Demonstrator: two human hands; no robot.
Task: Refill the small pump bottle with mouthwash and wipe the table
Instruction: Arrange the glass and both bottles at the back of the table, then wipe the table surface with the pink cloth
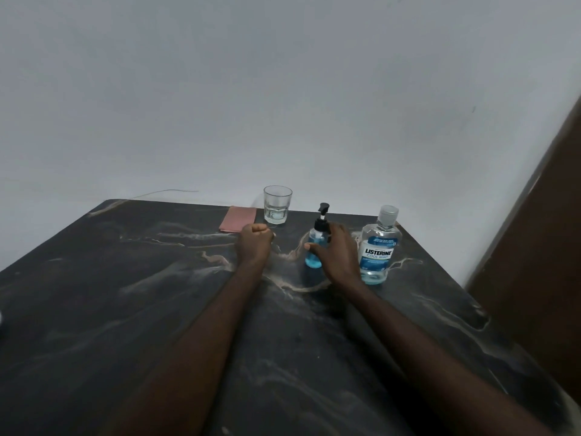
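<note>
Head view, starting at my fingertips: the thumb of my right hand (338, 253) lies across the near face of the small pump bottle (315, 248), and the other fingers wrap its far side by the black collar. So the bottle is gripped, standing upright on the table (157, 309) with blue liquid partway up. My left hand (254, 240) is balled into a fist just left of it, holding nothing I can see. Just right of my right wrist stands the mouthwash bottle (379, 247), cap on. Farther back, a glass (277, 204) and a folded pink cloth (238, 219) sit by the far edge.

Risks, as I judge them — the pump bottle is narrow and looks top-heavy, so twisting the collar one-handed could tip it or slop liquid. My forearm swinging right could knock the big bottle, and pouring into so small a neck invites a spill.
</note>
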